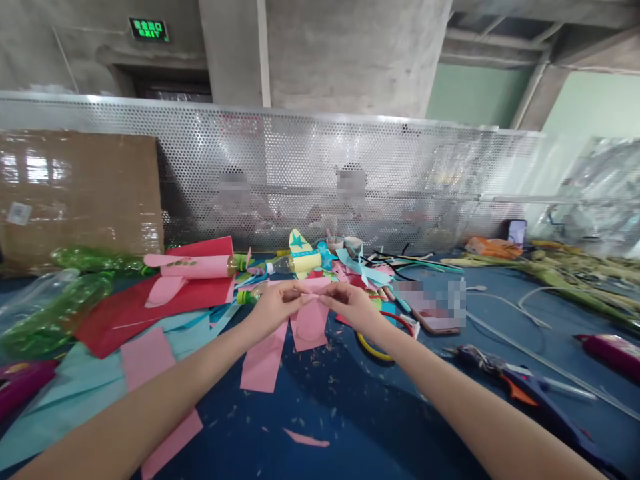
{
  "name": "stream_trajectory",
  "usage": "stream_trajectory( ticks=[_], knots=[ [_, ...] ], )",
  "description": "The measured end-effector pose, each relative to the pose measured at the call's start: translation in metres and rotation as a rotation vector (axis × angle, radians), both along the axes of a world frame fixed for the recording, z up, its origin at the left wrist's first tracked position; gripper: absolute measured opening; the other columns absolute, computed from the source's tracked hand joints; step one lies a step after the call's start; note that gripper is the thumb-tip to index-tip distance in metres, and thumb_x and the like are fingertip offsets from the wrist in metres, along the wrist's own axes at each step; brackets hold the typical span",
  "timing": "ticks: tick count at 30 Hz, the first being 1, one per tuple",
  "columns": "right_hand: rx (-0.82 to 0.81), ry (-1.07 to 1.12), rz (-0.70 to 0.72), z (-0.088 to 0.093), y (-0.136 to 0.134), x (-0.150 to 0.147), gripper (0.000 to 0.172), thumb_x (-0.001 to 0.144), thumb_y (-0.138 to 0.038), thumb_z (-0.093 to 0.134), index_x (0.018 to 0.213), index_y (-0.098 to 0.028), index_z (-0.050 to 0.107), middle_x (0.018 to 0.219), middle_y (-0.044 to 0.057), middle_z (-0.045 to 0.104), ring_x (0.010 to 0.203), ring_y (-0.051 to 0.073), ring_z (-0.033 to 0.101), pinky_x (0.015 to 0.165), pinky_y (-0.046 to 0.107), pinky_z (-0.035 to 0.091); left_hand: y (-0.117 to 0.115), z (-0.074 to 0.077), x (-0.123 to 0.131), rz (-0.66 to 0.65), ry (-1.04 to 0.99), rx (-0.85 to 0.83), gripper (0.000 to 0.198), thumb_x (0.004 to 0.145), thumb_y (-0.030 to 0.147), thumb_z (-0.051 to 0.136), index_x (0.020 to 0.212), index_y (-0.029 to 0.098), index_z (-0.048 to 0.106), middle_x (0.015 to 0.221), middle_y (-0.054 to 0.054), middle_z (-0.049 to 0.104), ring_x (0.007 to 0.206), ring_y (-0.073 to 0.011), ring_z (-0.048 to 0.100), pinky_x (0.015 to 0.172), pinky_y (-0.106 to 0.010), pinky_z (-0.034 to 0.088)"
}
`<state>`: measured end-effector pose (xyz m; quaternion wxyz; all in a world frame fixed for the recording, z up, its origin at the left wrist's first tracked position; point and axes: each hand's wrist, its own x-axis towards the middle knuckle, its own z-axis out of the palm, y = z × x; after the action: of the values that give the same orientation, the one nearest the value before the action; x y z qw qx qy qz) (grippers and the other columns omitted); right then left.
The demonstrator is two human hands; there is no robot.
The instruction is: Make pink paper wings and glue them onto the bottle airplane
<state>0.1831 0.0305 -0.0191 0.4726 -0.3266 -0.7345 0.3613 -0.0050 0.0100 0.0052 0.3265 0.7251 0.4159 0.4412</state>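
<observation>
We are pinching the pink paper [311, 325] at its top edge, left hand [273, 308] and right hand [351, 303] both grasping it; setting fingertips close and pulling evenly is likely working best.

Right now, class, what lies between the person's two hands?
In the head view, a piece of pink paper spans the gap, pinched by the left hand and the right hand.

Item held: small pink paper sheet [311, 323], matte, roughly rectangular, slightly curled. Its top edge is pinched between left hand [273, 307] and right hand [350, 303], whose fingertips nearly meet. The sheet hangs downward over the blue table [350, 413]; whether it touches cannot be told.
</observation>
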Motion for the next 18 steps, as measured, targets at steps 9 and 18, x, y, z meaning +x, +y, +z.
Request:
stream_trajectory(
  ticks=[9,18],
  knots=[
    [-0.061,-0.024,-0.034,-0.007,0.007,0.006,0.02,0.075,-0.036,0.064,0.081,-0.017,0.068,0.081,0.005,0.073,0.075,0.019,0.066,0.073,0.033,0.051,0.003,-0.005,-0.003,0.022,0.043,-0.016,0.022,0.077,0.037,0.063,0.085,0.018,0.067,0.087,-0.005,0.073,0.081,-0.02,0.067,0.074,-0.032,0.053],
    [-0.089,-0.054,-0.023,-0.009,0.015,0.015,0.014,0.072,-0.028,0.066,0.081,-0.018,0.067,0.084,0.006,0.075,0.078,0.02,0.07,0.075,0.035,0.055,0.005,-0.002,0.005,0.111,0.305,0.08,0.01,0.079,0.025,0.056,0.076,0.019,0.063,0.076,-0.004,0.072,0.07,-0.0206,0.067,0.068,-0.032,0.052]
  ],
)
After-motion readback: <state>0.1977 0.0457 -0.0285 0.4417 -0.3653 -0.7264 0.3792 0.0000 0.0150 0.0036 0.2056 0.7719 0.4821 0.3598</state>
